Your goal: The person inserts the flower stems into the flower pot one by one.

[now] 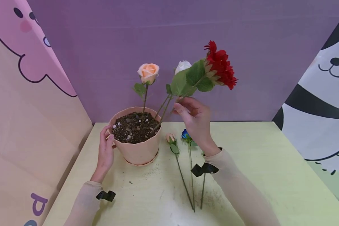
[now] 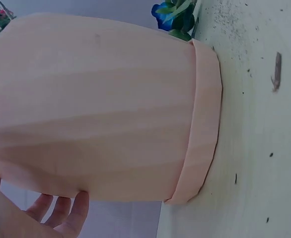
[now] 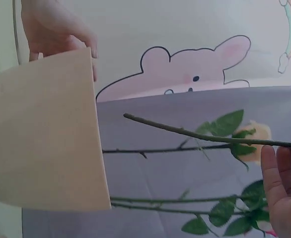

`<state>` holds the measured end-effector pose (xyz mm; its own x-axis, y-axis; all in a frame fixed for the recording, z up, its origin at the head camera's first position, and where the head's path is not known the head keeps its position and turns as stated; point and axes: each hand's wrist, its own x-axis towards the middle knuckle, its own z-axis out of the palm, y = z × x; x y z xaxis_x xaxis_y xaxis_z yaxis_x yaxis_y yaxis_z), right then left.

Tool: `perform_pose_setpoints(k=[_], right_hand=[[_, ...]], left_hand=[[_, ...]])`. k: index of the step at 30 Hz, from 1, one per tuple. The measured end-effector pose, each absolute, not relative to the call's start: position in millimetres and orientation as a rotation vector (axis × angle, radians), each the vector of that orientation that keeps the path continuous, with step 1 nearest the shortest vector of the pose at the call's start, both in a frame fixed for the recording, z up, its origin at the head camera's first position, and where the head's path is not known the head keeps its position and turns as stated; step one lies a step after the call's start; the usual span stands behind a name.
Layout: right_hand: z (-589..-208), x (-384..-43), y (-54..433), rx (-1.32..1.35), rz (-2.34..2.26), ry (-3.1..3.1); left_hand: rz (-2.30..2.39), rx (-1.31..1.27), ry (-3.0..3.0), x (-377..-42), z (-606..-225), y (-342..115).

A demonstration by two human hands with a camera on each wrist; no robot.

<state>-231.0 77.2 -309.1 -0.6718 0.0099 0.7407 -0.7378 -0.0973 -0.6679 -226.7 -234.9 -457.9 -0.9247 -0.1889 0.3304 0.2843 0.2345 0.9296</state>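
A peach flower pot (image 1: pixel 138 152) filled with dark, pebbly soil (image 1: pixel 130 127) stands on a saucer. My left hand (image 1: pixel 105 150) grips its left side at the rim; in the left wrist view several fingertips (image 2: pixel 78 210) meet the wall. Between thumb and fingers, my right hand (image 1: pixel 196 117) pinches the stem (image 3: pixel 185 131) of a red flower (image 1: pixel 221 67) right of the pot. The stem's bare lower end is in the air beside the rim. A peach rose (image 1: pixel 148 73) stands upright in the soil. Two more stems lean right there, a white rose (image 1: pixel 182 67) among them, partly behind leaves.
On the table (image 1: pixel 257 163) right of the pot lie a pale peach rosebud (image 1: pixel 170 137), a blue flower (image 1: pixel 185 134) and a third stem (image 1: pixel 203 191), its head hidden by my right wrist. Crumbs of soil dot the tabletop. A purple backdrop (image 1: pixel 115 47) rises behind.
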Motion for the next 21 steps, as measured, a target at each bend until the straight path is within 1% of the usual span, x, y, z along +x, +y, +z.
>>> perform_pose_setpoints(k=[4, 15, 21], right_hand=[[-307, -236, 58, 0.839, 1.820, -1.665], [-310, -248, 8, 0.831, 1.811, -1.921], [-310, -254, -17, 0.884, 1.707, -2.020]], left_hand=[[-1.780, -0.075, -2.138, -227, -454, -234], [-1.846, -0.051, -2.135, -224, -449, -233], [-1.853, -0.039, -2.139, -224, -449, -233]])
